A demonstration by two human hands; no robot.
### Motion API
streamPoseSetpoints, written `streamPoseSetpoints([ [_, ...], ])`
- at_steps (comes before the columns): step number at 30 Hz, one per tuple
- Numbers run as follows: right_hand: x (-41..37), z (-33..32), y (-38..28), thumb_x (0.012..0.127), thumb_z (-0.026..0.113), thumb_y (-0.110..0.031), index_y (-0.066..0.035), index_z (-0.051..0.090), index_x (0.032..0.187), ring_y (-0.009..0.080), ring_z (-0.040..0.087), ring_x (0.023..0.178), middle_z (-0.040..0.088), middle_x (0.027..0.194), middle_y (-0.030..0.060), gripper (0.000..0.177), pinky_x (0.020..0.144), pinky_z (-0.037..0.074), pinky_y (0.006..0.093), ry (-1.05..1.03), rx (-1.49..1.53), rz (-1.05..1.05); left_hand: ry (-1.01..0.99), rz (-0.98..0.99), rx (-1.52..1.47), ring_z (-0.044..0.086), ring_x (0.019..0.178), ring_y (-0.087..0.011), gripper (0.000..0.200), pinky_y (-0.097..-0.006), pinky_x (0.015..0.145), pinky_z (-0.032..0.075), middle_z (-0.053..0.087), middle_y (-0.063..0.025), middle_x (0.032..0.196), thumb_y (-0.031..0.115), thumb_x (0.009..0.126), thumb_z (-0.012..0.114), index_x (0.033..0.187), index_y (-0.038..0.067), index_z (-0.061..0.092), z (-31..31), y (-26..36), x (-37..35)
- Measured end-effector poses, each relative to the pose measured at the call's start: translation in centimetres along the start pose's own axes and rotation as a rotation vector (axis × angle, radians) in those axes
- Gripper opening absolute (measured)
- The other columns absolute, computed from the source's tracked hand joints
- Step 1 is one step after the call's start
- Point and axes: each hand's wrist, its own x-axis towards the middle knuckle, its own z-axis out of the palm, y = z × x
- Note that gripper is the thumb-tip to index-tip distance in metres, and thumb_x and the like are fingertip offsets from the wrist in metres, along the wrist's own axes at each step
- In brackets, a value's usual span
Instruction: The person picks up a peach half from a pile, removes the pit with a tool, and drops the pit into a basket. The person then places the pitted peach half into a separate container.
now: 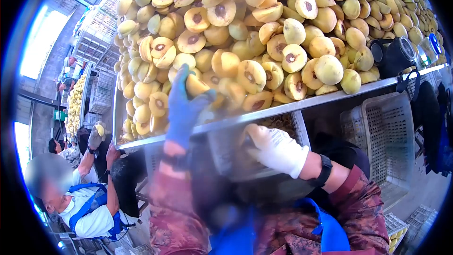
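Note:
A large heap of yellow peach halves, many with brown pits showing, fills a metal-edged table. My left hand, in a blue-grey glove, reaches over the near rim into the heap. Its fingers and thumb are spread beside a peach half. In a white glove, my right hand is below the rim with its fingers pointing left and down. Those fingertips look yellowish and are blurred, so whatever they hold cannot be made out. Beneath them is a crate with dark bits inside, partly hidden.
A dark cylindrical container and a clear jar with a blue lid stand at the right rim. An upright plastic crate is below. At left, a seated co-worker holds a yellow fruit. Stacked crates stand behind.

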Motion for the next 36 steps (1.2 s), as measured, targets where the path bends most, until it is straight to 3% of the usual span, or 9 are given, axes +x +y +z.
streamPoseSetpoints([
  [2, 0.3, -0.6, -0.8, 0.083, 0.063, -0.012, -0.006, 0.052, 0.106, 0.0348, 0.065, 0.074, 0.063, 0.083, 0.0174, 0.026, 0.064, 0.050, 0.0414, 0.018, 0.159, 0.015, -0.014, -0.405, -0.921, 0.057, 0.112, -0.0269, 0.069, -0.0426, 0.093, 0.052, 0.055, -0.0134, 0.123, 0.011, 0.081, 0.072, 0.141, 0.000, 0.039, -1.3, 3.9, -2.6],
  [8, 0.2, 0.0, -1.9, 0.087, 0.064, -0.021, -0.004, 0.050, 0.111, 0.0383, 0.064, 0.082, 0.062, 0.086, 0.0203, 0.032, 0.073, 0.049, 0.0439, -0.010, 0.328, 0.087, 0.223, -0.666, -1.564, 0.054, 0.116, -0.0415, 0.068, -0.0526, 0.100, 0.047, 0.056, -0.0219, 0.127, 0.056, 0.093, 0.052, 0.133, 0.002, 0.049, 1.5, 3.7, -7.9],
  [10, 0.4, -0.2, -2.2, 0.087, 0.063, -0.024, -0.001, 0.049, 0.119, 0.0438, 0.061, 0.096, 0.063, 0.100, 0.0272, 0.042, 0.083, 0.048, 0.0472, -0.039, 0.393, 0.160, 0.316, -0.771, -1.378, 0.059, 0.111, -0.0355, 0.059, -0.0528, 0.097, 0.049, 0.060, -0.0184, 0.120, 0.054, 0.096, 0.046, 0.127, 0.004, 0.054, 3.1, 3.7, -8.5],
  [15, 0.6, 0.7, -1.6, 0.087, 0.064, -0.025, -0.001, 0.046, 0.120, 0.0444, 0.062, 0.090, 0.063, 0.093, 0.0268, 0.045, 0.077, 0.049, 0.0477, -0.003, 0.277, 0.127, 0.124, -0.388, -0.874, 0.061, 0.107, -0.0287, 0.051, -0.0503, 0.097, 0.049, 0.060, -0.0148, 0.120, 0.043, 0.101, 0.041, 0.128, 0.000, 0.051, 4.3, 3.6, -9.5],
  [17, 0.7, 0.9, -1.8, 0.087, 0.064, -0.024, -0.004, 0.047, 0.114, 0.0435, 0.062, 0.079, 0.063, 0.084, 0.0230, 0.038, 0.067, 0.049, 0.0468, 0.017, 0.189, 0.136, 0.200, -0.434, -1.083, 0.060, 0.108, -0.0272, 0.052, -0.0469, 0.097, 0.049, 0.060, -0.0149, 0.121, 0.041, 0.102, 0.040, 0.130, -0.002, 0.049, 4.8, 4.4, -9.6],
  [22, 0.9, 1.7, -1.5, 0.086, 0.063, -0.021, -0.001, 0.044, 0.115, 0.0447, 0.061, 0.079, 0.062, 0.084, 0.0264, 0.040, 0.066, 0.048, 0.0504, 0.023, 0.137, 0.100, 0.234, -0.225, -0.655, 0.058, 0.110, -0.0259, 0.052, -0.0417, 0.099, 0.046, 0.058, -0.0168, 0.122, 0.040, 0.101, 0.041, 0.129, -0.003, 0.050, 5.0, 4.1, -10.6],
  [26, 0.8, 1.3, -2.0, 0.087, 0.061, -0.019, 0.005, 0.047, 0.106, 0.0441, 0.062, 0.082, 0.063, 0.084, 0.0271, 0.034, 0.072, 0.048, 0.0499, -0.031, 0.142, 0.125, 0.284, -0.280, -0.853, 0.058, 0.109, -0.0261, 0.052, -0.0400, 0.098, 0.046, 0.057, -0.0166, 0.121, 0.039, 0.100, 0.041, 0.128, -0.004, 0.049, 5.8, 6.2, -10.0],
  [30, 0.3, 1.9, -1.6, 0.087, 0.060, -0.017, 0.006, 0.046, 0.105, 0.0446, 0.061, 0.080, 0.062, 0.082, 0.0272, 0.033, 0.070, 0.048, 0.0496, -0.010, 0.161, 0.103, 0.120, -0.060, -0.082, 0.058, 0.108, -0.0257, 0.048, -0.0391, 0.096, 0.047, 0.058, -0.0159, 0.119, 0.035, 0.101, 0.041, 0.127, -0.004, 0.050, 4.2, 5.1, -11.1],
  [36, 0.1, 1.9, -1.9, 0.088, 0.060, -0.019, 0.005, 0.045, 0.107, 0.0446, 0.062, 0.074, 0.062, 0.077, 0.0271, 0.034, 0.064, 0.049, 0.0492, -0.050, 0.243, 0.141, 0.216, -0.111, -0.154, 0.059, 0.104, -0.0255, 0.047, -0.0387, 0.094, 0.048, 0.059, -0.0154, 0.117, 0.034, 0.103, 0.038, 0.127, -0.005, 0.050, 5.5, 5.6, -10.9],
])
